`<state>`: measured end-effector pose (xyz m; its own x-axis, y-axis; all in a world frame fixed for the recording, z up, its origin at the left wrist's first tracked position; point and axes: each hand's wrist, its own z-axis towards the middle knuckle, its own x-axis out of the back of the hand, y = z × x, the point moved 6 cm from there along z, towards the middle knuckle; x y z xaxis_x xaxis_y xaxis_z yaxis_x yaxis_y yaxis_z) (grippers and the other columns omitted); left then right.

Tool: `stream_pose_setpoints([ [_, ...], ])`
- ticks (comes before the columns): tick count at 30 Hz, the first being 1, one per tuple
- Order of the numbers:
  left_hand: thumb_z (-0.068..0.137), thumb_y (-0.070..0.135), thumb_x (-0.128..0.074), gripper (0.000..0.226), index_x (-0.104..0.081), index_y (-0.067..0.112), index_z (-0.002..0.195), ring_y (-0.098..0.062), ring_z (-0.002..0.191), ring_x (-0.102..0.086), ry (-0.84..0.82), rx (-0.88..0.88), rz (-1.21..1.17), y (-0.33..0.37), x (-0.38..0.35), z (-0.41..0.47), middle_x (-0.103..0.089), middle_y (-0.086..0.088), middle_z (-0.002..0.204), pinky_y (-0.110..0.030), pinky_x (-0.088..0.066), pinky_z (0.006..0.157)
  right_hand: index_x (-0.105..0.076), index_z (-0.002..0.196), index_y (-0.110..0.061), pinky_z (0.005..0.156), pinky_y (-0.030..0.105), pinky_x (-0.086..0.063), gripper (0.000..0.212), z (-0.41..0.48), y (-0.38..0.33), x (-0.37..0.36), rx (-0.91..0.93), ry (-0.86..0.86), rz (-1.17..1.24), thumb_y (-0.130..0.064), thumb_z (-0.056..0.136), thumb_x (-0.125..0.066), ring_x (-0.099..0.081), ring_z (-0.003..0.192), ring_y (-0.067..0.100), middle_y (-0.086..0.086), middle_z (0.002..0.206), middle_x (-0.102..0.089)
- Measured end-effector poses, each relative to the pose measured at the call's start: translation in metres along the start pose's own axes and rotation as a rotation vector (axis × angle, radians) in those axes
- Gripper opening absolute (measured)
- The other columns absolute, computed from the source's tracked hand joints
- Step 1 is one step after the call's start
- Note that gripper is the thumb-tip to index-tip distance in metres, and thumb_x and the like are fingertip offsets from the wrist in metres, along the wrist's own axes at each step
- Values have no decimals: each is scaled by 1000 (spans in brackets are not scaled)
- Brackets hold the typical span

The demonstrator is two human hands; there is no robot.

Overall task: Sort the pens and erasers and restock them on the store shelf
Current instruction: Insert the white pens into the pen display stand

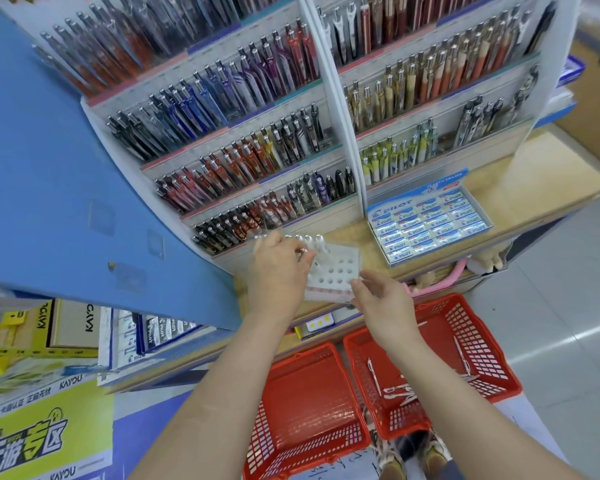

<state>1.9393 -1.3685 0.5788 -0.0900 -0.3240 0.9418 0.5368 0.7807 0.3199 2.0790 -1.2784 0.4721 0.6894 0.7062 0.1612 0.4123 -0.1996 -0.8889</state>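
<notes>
The left hand [278, 263] is pinching what looks like a white pen [307, 253] over the holed stand [336, 271] on the shelf ledge [357, 237], while the open right hand [385, 303] is steadying its corner, so lowering the pen upright into a free hole is working best.

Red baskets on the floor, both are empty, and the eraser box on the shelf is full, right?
Not both. The head view shows the left basket empty, but the right basket holds a few pens. The eraser box on the shelf is full.
</notes>
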Motion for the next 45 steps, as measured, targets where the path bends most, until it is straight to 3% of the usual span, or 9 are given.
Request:
stream_pose_setpoints([
  [7, 89, 21, -57, 20, -71, 16, 102, -21, 89, -58, 97, -11, -164, -3, 29, -13, -66, 0, 94, -35, -47, 80, -66, 111, -21, 88, 49, -52, 46, 3, -15, 14, 16, 3, -60, -47, 75, -51, -66, 96, 23, 3, 98, -70],
  [11, 85, 2, -55, 25, -73, 15, 96, -9, 82, -60, 184, -6, -310, -14, 58, -43, -64, 8, 92, -27, -50, 76, -68, 98, -25, 77, 44, -55, 16, -10, -11, 47, 46, -6, -177, -20, 84, -60, -67, 75, 20, -4, 76, -68],
  [14, 82, -1, -55, 26, -72, 19, 87, -2, 80, -58, 149, -7, -348, -28, 50, -79, -64, 13, 87, -16, -46, 73, -67, 90, -29, 69, 37, -52, 18, -23, 7, 77, 65, -34, -360, -13, 84, -61, -65, 66, 16, -9, 66, -66],
  [17, 80, 4, -54, 26, -71, 23, 81, 0, 80, -57, 1, 27, -373, -42, 11, -115, -63, 18, 85, -9, -41, 73, -68, 97, -27, 75, 29, -49, 20, -33, 36, 106, 52, -51, -548, -12, 84, -63, -63, 73, 14, -13, 75, -66],
  [21, 78, 6, -54, 26, -72, 24, 83, 1, 84, -57, -248, 62, -336, -53, -62, -150, -64, 17, 88, -12, -39, 80, -67, 108, -17, 82, 31, -48, 22, -44, 84, 138, -37, -162, -782, -13, 89, -57, -61, 83, 16, -6, 92, -67],
  [27, 78, 0, -62, 30, -71, 28, 84, -7, 83, -61, -561, 64, -231, -49, -190, -185, -64, 16, 87, -17, -39, 76, -64, 106, -18, 70, 29, -42, 23, -21, 185, 175, -116, -255, -956, -14, 87, -54, -62, 85, 20, -2, 90, -67],
  [30, 78, 5, -65, 29, -70, 32, 84, -10, 77, -64, -635, 49, -199, -47, -275, -194, -67, 14, 85, -26, -47, 73, -62, 109, -16, 69, 23, -34, 24, 16, 260, 178, -105, -271, -955, -14, 86, -55, -60, 91, 21, 0, 94, -64],
  [35, 82, 12, -63, 19, -71, 26, 93, -18, 86, -68, -766, 12, -146, -45, -460, -221, -73, 5, 89, -28, -50, 76, -45, 135, -16, 91, 37, -46, 53, 98, 424, 168, -167, -308, -1020, -24, 85, -58, -54, 114, 30, 15, 123, -57],
  [45, 80, 23, -64, 34, -61, 24, 114, -26, 108, -55, -885, -188, 83, -98, -769, -276, -63, -4, 109, -34, -45, 91, -8, 146, 2, 95, 36, -42, 94, 240, 672, 151, -282, -324, -1250, -26, 80, -68, -47, 123, 37, 25, 138, -39],
])
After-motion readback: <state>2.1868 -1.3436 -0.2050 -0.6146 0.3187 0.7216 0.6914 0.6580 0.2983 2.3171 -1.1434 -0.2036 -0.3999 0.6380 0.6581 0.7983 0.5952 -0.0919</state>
